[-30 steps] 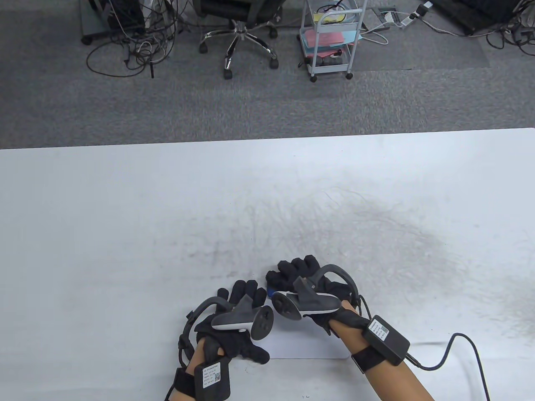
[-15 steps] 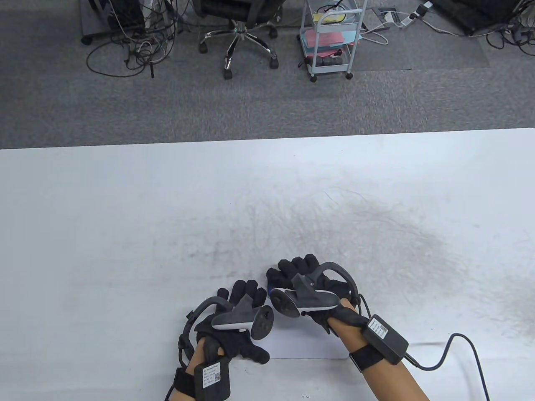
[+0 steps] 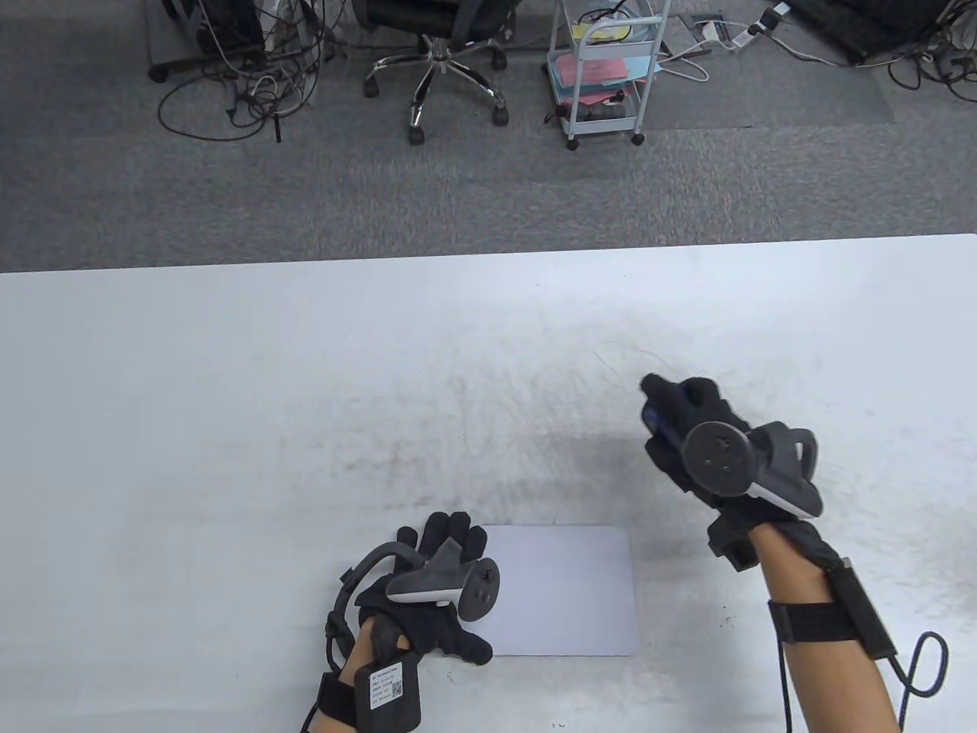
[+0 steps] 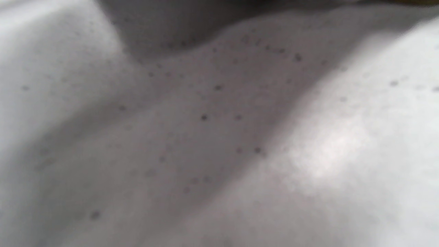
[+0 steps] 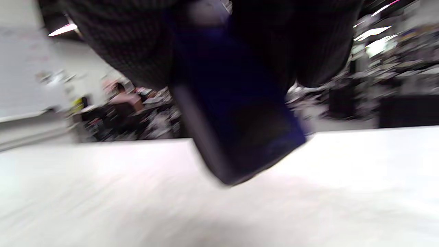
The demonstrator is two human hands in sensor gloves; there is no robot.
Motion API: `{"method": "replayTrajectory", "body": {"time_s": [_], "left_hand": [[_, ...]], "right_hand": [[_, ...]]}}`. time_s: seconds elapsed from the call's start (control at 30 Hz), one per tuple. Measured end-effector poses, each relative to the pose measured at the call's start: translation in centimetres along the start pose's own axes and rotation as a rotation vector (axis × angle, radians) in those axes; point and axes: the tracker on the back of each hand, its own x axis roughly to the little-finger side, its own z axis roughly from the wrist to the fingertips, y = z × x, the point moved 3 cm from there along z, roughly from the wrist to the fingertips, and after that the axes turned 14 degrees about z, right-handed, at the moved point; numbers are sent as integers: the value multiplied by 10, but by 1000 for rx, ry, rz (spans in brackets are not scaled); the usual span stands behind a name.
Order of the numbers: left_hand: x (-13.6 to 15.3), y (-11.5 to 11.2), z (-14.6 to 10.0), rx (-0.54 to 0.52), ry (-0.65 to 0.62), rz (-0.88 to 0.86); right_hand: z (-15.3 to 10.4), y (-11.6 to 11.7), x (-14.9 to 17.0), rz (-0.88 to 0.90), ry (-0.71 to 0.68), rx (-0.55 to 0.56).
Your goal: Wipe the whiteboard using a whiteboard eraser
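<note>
A small white whiteboard (image 3: pixel 569 595) lies flat on the table near the front edge. My left hand (image 3: pixel 450 538) rests on the board's left end, fingers stretched forward. My right hand (image 3: pixel 675 416) is raised above the table, right of and beyond the board, and grips a dark blue whiteboard eraser (image 3: pixel 656 424). In the right wrist view the eraser (image 5: pixel 236 130) hangs between my gloved fingers (image 5: pixel 130 51), clear of the white surface. The left wrist view is a close blur of white surface with dark specks.
The white table (image 3: pixel 229 382) carries grey smudges and scribbles (image 3: pixel 580 397) across its middle and right. Beyond its far edge stand an office chair (image 3: pixel 439 61) and a wheeled cart (image 3: pixel 607 72) on carpet. A cable (image 3: pixel 923 664) loops at my right forearm.
My right hand has lifted off the board with the eraser and swung right and away from me, uncovering the board. My left hand has not moved.
</note>
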Motion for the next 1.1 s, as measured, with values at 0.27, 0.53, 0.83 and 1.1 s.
{"method": "replayTrajectory", "body": {"time_s": [0.27, 0.53, 0.83, 1.1], "left_hand": [[0, 0, 0, -1, -4, -2], [0, 0, 0, -3, -7, -7], [0, 0, 0, -2, -7, -6], [0, 0, -1, 0, -6, -6]], "right_hand": [[-12, 17, 75, 0, 260, 221], [-8, 58, 78, -40, 361, 230], [-16, 68, 61, -240, 415, 132], [-18, 84, 46, -370, 477, -138]]}}
